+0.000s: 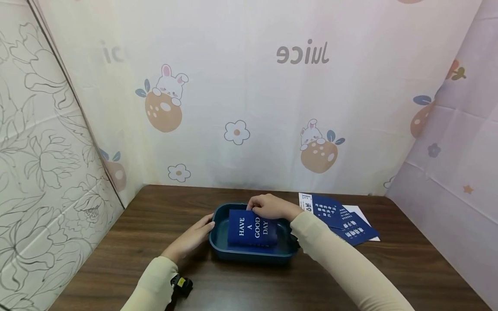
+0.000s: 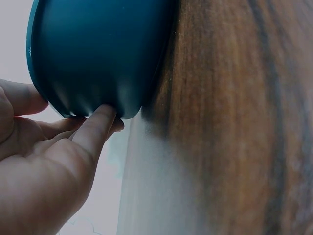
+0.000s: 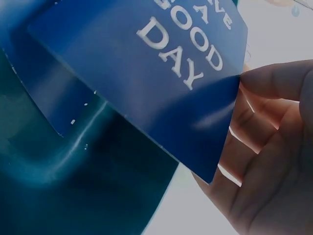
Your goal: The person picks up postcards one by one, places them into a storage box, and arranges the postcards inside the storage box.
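Note:
A blue card printed "HAVE A GOOD DAY" is over the inside of a dark teal plastic basin. My right hand pinches the card's edge between thumb and fingers; the right wrist view shows the card bending near the thumb. Beneath it, another blue card lies in the basin. At the basin's left end, my left hand grips the rim. In the left wrist view its thumb is at the rim and its fingers press against the outer wall.
Several blue and white cards lie overlapping on the brown wooden table, right of the basin. A printed curtain hangs behind the table, with more fabric at both sides. A black wrist device is on the left forearm.

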`<state>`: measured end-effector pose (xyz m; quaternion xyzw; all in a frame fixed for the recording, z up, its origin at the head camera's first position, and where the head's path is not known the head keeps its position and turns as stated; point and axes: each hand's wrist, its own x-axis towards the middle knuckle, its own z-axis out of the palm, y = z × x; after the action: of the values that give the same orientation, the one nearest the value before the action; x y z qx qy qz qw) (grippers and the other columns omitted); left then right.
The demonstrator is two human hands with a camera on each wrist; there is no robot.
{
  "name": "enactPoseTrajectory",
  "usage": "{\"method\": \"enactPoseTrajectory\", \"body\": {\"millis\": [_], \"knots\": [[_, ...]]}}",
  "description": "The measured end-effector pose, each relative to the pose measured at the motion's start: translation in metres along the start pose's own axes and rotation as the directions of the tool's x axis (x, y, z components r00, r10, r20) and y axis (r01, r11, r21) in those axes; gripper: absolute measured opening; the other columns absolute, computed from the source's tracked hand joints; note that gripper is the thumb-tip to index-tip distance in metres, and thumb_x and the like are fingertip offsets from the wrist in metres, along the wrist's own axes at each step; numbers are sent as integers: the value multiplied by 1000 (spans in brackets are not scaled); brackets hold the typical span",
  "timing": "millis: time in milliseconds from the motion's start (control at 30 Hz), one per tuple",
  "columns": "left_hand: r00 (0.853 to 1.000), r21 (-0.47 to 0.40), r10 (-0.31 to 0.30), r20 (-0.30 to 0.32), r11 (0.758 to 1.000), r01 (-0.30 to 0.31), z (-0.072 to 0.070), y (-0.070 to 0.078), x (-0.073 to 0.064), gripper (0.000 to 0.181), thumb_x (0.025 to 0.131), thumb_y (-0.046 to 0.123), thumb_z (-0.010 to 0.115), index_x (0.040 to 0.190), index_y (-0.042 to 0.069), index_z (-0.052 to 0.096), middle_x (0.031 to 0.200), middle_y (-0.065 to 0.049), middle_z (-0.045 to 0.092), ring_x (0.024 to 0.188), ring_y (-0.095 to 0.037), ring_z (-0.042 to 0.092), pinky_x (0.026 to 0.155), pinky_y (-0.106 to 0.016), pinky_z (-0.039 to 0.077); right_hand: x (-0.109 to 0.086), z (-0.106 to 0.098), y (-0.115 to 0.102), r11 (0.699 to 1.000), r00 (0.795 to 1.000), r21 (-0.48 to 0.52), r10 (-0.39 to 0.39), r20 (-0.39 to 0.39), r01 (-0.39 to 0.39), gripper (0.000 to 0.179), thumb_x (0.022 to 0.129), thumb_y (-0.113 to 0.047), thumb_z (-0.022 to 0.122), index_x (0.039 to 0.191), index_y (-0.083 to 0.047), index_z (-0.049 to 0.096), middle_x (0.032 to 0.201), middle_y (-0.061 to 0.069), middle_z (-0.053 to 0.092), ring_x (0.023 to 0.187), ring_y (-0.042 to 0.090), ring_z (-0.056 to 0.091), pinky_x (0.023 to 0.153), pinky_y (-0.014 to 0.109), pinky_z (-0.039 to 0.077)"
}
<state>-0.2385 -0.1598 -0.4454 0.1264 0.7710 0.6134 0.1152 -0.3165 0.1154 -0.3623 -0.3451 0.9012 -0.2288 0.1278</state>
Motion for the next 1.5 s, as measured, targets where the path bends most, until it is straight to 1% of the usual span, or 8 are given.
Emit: {"method": "enactPoseTrajectory", "body": {"millis": [200, 300, 500, 900, 1067, 1267, 1367, 1500], "knots": [[1000, 3, 13, 16, 1000, -13, -1, 1, 0, 52, 111, 23, 36, 158, 4, 25, 161, -21, 25, 146, -36, 27, 115, -54, 28, 1, 4, -2, 999, 1000, -28, 31, -4, -31, 20, 102, -8, 52, 106, -13, 71, 97, -2, 68, 80, 13, 62, 82, 36, 57], [1000, 5, 18, 21, 1000, -18, -1, 0, 1, 52, 111, 23, 36, 158, 3, 25, 161, -21, 25, 146, -36, 28, 115, -54, 28, 1, 5, -2, 999, 999, -26, 39, 11, -39, 19, 102, -8, 52, 105, -13, 70, 96, -2, 67, 81, 14, 61, 83, 36, 56], [1000, 6, 12, 17, 1000, -12, -1, 1, 1, 52, 111, 23, 37, 158, 4, 25, 161, -21, 25, 146, -36, 28, 115, -54, 28, 0, 7, -1, 998, 997, -32, 50, 58, -49, 17, 102, -12, 55, 111, -14, 69, 95, -4, 66, 84, 15, 60, 85, 36, 55], [1000, 6, 11, 9, 1000, -11, -1, -1, 1, 53, 111, 24, 37, 158, 3, 23, 161, -21, 23, 146, -36, 28, 115, -54, 28, 0, 8, -2, 995, 993, -42, 91, 74, -88, 20, 102, -18, 57, 118, -14, 69, 102, -3, 67, 88, 14, 61, 90, 40, 55], [1000, 5, 26, 14, 1000, -26, 0, -2, 0, 52, 111, 21, 35, 158, 1, 23, 161, -23, 24, 145, -36, 29, 115, -54, 29, -2, 9, -2, 990, 982, -53, 134, 134, -128, 29, 102, -23, 59, 129, -15, 64, 112, 0, 66, 95, 15, 61, 93, 44, 53], [1000, 15, 22, 11, 1000, -23, 0, -1, -1, 54, 111, 25, 36, 158, 1, 21, 161, -24, 23, 146, -38, 27, 115, -55, 28, -5, 10, -4, 980, 950, -107, 188, 249, -166, 42, 99, -35, 61, 139, -22, 58, 129, 0, 62, 114, 22, 59, 100, 55, 47], [1000, 13, 14, 8, 1000, -14, 0, 0, -1, 54, 111, 25, 36, 158, 2, 22, 161, -23, 23, 146, -37, 28, 115, -55, 28, -7, 10, -5, 977, 942, -117, 204, 266, -178, 45, 99, -38, 62, 142, -24, 56, 133, -1, 60, 118, 23, 57, 101, 58, 46], [1000, 7, 13, 9, 1000, -13, 0, 0, -2, 53, 111, 23, 36, 158, 1, 22, 161, -24, 23, 146, -38, 28, 115, -55, 28, -8, 9, -5, 976, 941, -129, 203, 271, -173, 46, 98, -40, 62, 142, -25, 56, 134, -2, 60, 119, 23, 57, 101, 58, 46]]}}
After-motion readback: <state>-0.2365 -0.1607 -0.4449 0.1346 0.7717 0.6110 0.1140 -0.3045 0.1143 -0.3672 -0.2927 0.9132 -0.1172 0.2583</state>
